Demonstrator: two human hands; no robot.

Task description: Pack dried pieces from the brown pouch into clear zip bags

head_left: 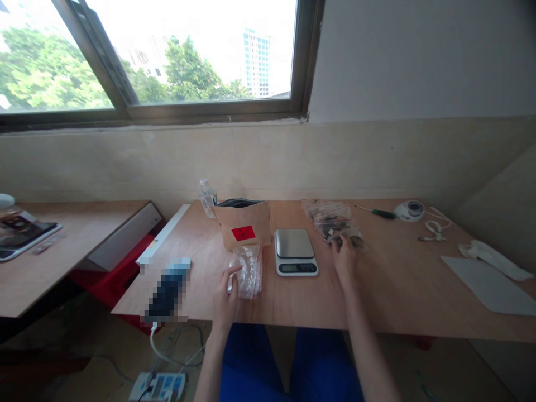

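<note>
My left hand (226, 290) lies at the left edge of a stack of clear zip bags (250, 276), fingers stretched out and touching the plastic. My right hand (344, 258) reaches over the near end of a pile of filled zip bags (330, 219) with dark contents, its fingers apart on the plastic. Between the two hands stands a digital kitchen scale (295, 245) with a bare metal plate. A brown paper pouch (238, 223) with a red label stands upright behind the clear bags, its top gaping.
At the table's left are a plastic bottle (207, 196) and a pixelated phone-like device (166, 293) on a white cable. On the right lie a green screwdriver (383, 214), a white dome camera (410, 210), a coiled cable (435, 230) and a white sheet (489, 287). A power strip (161, 385) sits below.
</note>
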